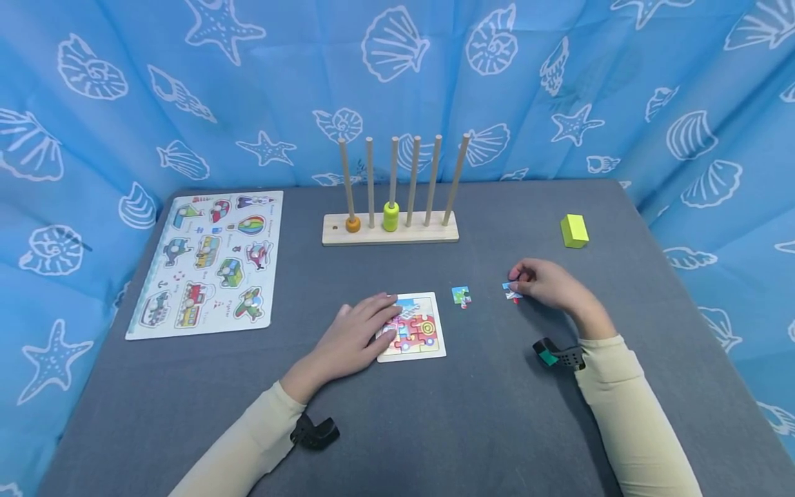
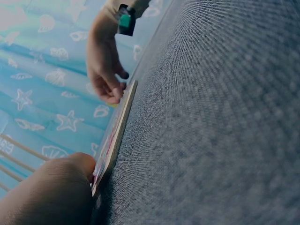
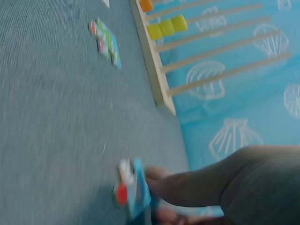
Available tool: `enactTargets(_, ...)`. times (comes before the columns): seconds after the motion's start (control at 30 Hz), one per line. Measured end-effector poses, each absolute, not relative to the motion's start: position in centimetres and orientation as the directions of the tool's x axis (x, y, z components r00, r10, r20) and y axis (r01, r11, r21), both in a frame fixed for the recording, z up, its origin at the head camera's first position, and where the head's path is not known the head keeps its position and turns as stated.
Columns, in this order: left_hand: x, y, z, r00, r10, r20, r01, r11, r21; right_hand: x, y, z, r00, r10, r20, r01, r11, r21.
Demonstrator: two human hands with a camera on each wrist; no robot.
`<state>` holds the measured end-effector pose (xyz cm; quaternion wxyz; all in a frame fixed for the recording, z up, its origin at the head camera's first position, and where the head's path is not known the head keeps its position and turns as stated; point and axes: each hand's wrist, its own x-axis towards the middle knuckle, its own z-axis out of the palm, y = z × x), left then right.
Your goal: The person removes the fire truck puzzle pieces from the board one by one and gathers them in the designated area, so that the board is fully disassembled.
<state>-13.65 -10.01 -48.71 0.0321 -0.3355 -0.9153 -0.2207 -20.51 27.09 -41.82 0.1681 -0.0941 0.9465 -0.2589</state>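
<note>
A small jigsaw puzzle (image 1: 427,324) in a pale frame lies on the table, its fitted pieces red, yellow and blue. My left hand (image 1: 355,337) rests on its left side with fingers spread, covering part of the picture. In the left wrist view, the puzzle's edge (image 2: 123,123) appears side-on beside the left hand (image 2: 51,192). My right hand (image 1: 549,284) pinches a blue, white and red puzzle piece (image 1: 511,291) between thumb and fingers, low over the table. Between the puzzle and that hand lies a green and blue puzzle piece (image 1: 461,296).
A wooden peg rack (image 1: 391,237) stands at the back, with an orange bead (image 1: 352,224) and yellow-green beads (image 1: 390,217) on its rods. On the left lies a white picture board (image 1: 208,266) with vehicles. A yellow-green block (image 1: 574,231) sits at the back right.
</note>
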Motion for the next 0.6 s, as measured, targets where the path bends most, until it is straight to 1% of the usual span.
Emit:
enactTargets(0.13,-13.7,-10.0,-48.8,-0.783,0.591,0.194,0.615,0.691,0.380,-20.2,24.8,-40.3,-0.952,-0.231,-0.200,-0.137,0.907,-0.398)
enactTargets(0.23,-13.7,-10.0,-48.8,-0.811,0.557,0.182,0.577,0.708,0.406,-19.8,22.3,-39.3,-0.959,-0.245,-0.142,-0.180,0.915,-0.362)
enactTargets(0.4,-13.8,-9.8,-48.8,-0.881,0.433,0.190,0.468,0.740,0.484,-19.0,17.9,-39.4,-0.927,-0.369,-0.064,-0.315,0.861,-0.398)
enactTargets(0.5,-14.0,-9.7,-48.8,-0.900,0.391,0.194,0.434,0.760,0.484,-18.5,15.4,-40.2,-0.885,-0.462,-0.053,-0.394,0.806,-0.442)
enactTargets(0.6,-13.9,-9.7,-49.0,-0.903,0.388,0.188,0.429,0.775,0.463,-18.1,13.6,-41.2,-0.849,-0.524,-0.070,-0.437,0.770,-0.465)
